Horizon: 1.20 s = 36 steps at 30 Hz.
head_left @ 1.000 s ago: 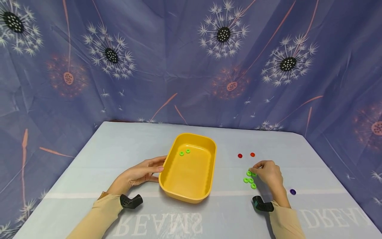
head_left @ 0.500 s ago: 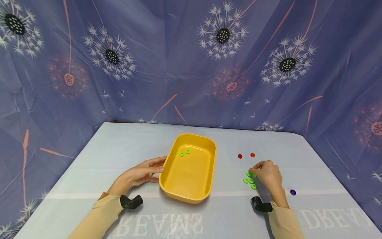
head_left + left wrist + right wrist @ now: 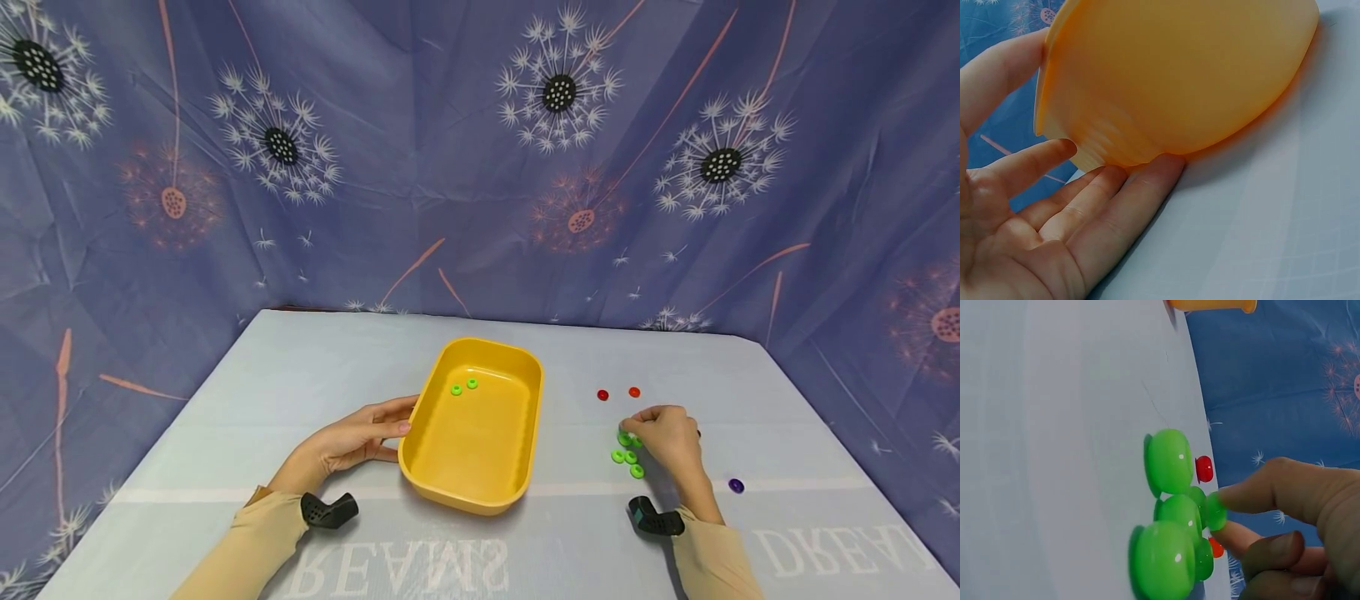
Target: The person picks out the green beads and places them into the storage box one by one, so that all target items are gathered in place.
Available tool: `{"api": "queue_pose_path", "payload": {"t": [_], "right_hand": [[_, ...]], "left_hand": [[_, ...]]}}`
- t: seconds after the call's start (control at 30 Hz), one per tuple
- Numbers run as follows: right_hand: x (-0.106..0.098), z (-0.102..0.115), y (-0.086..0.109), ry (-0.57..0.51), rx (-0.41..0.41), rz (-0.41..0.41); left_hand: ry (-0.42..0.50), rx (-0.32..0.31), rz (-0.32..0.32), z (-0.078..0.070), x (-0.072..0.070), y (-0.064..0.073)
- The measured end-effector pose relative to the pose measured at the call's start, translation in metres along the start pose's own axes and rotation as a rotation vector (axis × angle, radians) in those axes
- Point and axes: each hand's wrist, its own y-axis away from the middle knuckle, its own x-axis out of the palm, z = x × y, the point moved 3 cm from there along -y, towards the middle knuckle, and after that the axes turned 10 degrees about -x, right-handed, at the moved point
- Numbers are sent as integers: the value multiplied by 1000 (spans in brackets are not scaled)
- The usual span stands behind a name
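My left hand (image 3: 347, 440) holds a yellow plastic tray (image 3: 480, 496) at its left side. In the left wrist view the thumb (image 3: 1007, 78) touches the rim and fingertips meet the lower wall. Two green ring-shaped beads (image 3: 456, 390) lie inside, toward the tray's far end. To the right, my right hand (image 3: 667, 437) pinches a green bead (image 3: 1215, 511) between thumb and index finger, just above a small cluster of similar green beads (image 3: 631, 457). The right wrist view shows that cluster close up, the beads partly hiding each other.
Beyond the cluster are a dark red bead (image 3: 603, 395) and an orange-red bead (image 3: 634, 392). A purple bead (image 3: 737, 485) lies right of my right forearm. A white cloth with lettering covers the table (image 3: 315, 350); a blue dandelion-print curtain (image 3: 420, 167) hangs behind.
My right fingertips have shifted slightly left and now pinch a green bead at the far side of the cluster. The left hand and tray stay in place.
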Motion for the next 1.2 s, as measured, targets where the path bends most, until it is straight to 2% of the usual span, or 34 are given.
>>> {"api": "queue_pose_path", "payload": {"t": [0.23,0.37,0.47,0.57,0.73,0.9,1.03,1.2], "right_hand": [[3,-6,-3,-259,114,-51],[1,-2,-7,-389,172,-70],[-1,10,-11,-479,160,-70],[-1,32,-19,-543,119,-60],[3,89,-36,-571,33,-56],[20,141,-49,-563,-37,-26],[42,173,-55,-458,-59,9],[66,195,-60,-348,-49,38]], "left_hand": [[-4,-4,-7,0,-1,-1],[-7,-5,-14,-2,0,0],[-6,-6,-13,-2,1,0],[-4,-5,-8,-1,2,0],[-2,-5,-15,1,2,1],[-6,-2,-17,2,2,0],[0,0,-11,2,2,0],[-2,5,-8,2,3,1]]}}
